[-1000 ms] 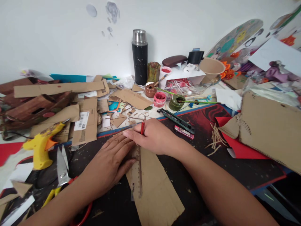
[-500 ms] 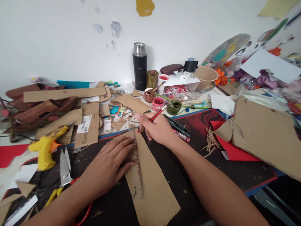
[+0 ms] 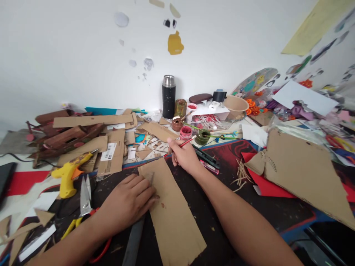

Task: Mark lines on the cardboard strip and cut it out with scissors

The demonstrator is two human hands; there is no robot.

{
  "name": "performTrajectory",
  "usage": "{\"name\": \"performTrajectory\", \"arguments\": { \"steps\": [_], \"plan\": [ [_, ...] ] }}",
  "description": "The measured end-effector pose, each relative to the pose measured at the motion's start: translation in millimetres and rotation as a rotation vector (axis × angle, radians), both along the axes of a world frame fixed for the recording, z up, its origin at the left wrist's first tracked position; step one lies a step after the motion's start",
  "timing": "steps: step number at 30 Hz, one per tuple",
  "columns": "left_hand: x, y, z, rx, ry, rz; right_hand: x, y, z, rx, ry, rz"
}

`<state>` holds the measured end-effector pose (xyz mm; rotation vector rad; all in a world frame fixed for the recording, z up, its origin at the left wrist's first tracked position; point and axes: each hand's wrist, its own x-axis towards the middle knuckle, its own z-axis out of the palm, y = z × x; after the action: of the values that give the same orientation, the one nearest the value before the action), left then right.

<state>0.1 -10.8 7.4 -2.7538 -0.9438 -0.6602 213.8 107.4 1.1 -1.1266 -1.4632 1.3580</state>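
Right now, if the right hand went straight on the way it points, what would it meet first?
Likely the cardboard strip just beyond the right hand, though depth is unclear.

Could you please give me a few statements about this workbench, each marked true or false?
1. The right hand holds a slim red writing tool. True.
2. The flask lies on its side. False: it stands upright.
3. The left hand covers part of the ruler. True.
4. The glue gun is green. False: it is mostly yellow.
5. The scissors lie on top of the long cardboard piece. False: they lie apart, to its left.
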Motion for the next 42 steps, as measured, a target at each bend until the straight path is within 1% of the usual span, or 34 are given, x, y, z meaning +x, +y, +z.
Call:
{"name": "performTrajectory", "arguments": {
  "steps": [5,9,11,15,18,21,24,27,30,34,39,42],
  "plan": [
    [0.9,-1.7,1.4,0.008,-0.036,-0.072,-2.0,4.1,-9.3,0.026,0.005,-0.007],
    [4.3,-8.8,3.1,-0.044,-0.068,-0.143,-3.5,5.5,-14.2,0.029,0.009,-0.013],
    [7.7,-12.2,3.8,-0.09,-0.063,-0.186,-3.9,5.5,-14.6,0.033,0.015,-0.013],
    [12.6,-13.1,1.9,-0.194,0.018,-0.269,-4.5,5.4,-14.8,0.039,0.013,-0.011],
    [13.2,-11.9,1.8,-0.28,0.052,-0.274,-5.4,5.8,-16.4,0.044,0.013,-0.015],
    [15.8,-15.3,7.0,-0.35,0.069,-0.279,-6.4,6.1,-17.9,0.049,0.034,-0.02],
    [22.4,-23.2,14.3,-0.405,0.113,-0.336,-7.0,5.7,-17.6,0.038,0.053,-0.02],
    [28.8,-30.0,17.3,-0.505,0.156,-0.388,-6.9,4.9,-15.9,0.032,0.054,-0.025],
    [31.0,-32.1,15.4,-0.596,0.15,-0.393,-6.6,3.7,-13.6,0.019,0.046,-0.025],
    [29.0,-30.2,15.8,-0.661,0.105,-0.395,-6.5,2.0,-10.5,0.016,0.021,-0.014],
    [28.4,-28.1,22.0,-0.657,0.109,-0.385,-6.9,1.7,-10.1,0.023,0.003,-0.007],
    [30.1,-28.3,19.3,-0.621,0.059,-0.362,-6.9,2.4,-11.5,0.031,-0.005,-0.004]
  ]
}}
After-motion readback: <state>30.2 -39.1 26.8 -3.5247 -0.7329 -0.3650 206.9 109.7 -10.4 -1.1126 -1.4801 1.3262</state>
